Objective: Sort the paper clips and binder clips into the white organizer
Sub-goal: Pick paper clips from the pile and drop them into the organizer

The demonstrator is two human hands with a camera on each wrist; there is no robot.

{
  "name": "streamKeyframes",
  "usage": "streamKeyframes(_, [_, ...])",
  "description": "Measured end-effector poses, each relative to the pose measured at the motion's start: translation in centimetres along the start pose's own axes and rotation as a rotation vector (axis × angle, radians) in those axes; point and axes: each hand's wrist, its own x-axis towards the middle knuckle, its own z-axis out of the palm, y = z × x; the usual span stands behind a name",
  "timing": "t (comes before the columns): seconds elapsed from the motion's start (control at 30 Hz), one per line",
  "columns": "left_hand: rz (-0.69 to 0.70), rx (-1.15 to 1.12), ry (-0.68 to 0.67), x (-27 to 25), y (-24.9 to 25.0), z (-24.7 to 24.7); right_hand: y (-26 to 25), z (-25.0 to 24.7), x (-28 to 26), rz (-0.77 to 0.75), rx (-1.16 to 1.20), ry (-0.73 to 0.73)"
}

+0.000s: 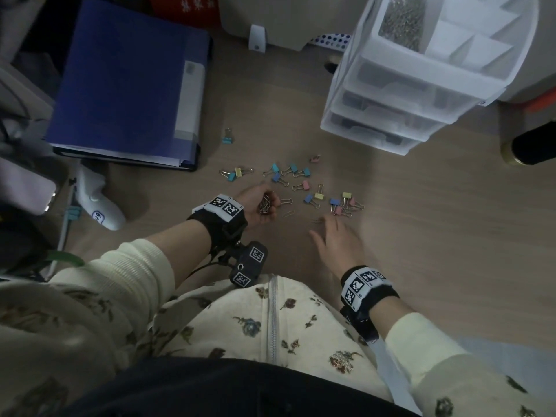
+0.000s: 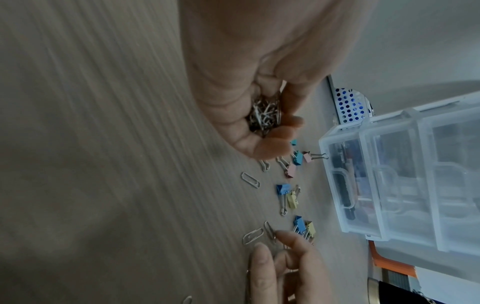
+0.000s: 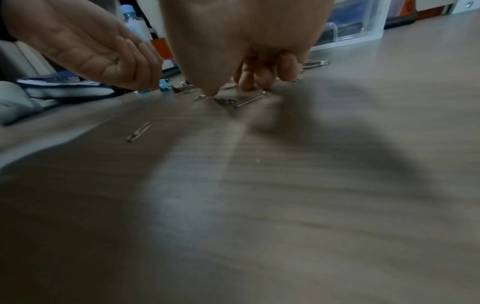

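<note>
— Nearest to us, under the right hand [image 1: 337, 239], what's left?
— A few loose paper clips [image 2: 253, 236] on the wooden floor [image 1: 421, 206]. That hand hovers low with its fingers [image 2: 262, 265] spread and reaching down at them; I can't tell whether it has one pinched yet.
— And the left hand [image 1: 258, 203]?
— Just beside it, palm up and cupped, its fingers curled round a bundle of paper clips [image 2: 265, 117]. So the gathering looks well along, I'd judge, but nothing in that palm has been delivered.
— Beyond the fingertips?
— The coloured binder clips [image 1: 301, 188] lie scattered just past both hands, with one stray [image 1: 228, 137] off by the blue folder [image 1: 126, 82]. None seem sorted, as far as I can see.
— Farthest out?
— The white organizer [image 1: 421, 73], well beyond the right hand. One top compartment already holds a heap of silvery clips [image 1: 401, 21]; the compartments beside it look bare. Paper clips mostly done, binder clips all still to go, by my reckoning.
</note>
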Motion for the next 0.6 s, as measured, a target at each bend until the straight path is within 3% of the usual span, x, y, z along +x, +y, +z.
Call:
streamKeyframes(0.13, [0.015, 0.005, -0.003, -0.1, 0.1, 0.2, -0.9, -0.1, 0.3, -0.024, -0.021, 0.023])
streamKeyframes(0.3, [0.006, 0.02, 0.007, -0.2, 0.0, 0.1, -1.5, -0.5, 0.5, -0.016, -0.139, -0.055])
streamKeyframes(0.47, [-0.001, 0.014, 0.006, -0.4, 0.0, 0.0, -2.4, -0.1, 0.9, -0.011, -0.138, -0.027])
streamKeyframes(0.6, [-0.002, 0.012, -0.004, -0.5, 0.1, -0.3, -2.2, 0.5, 1.0, -0.097, -0.16, 0.081])
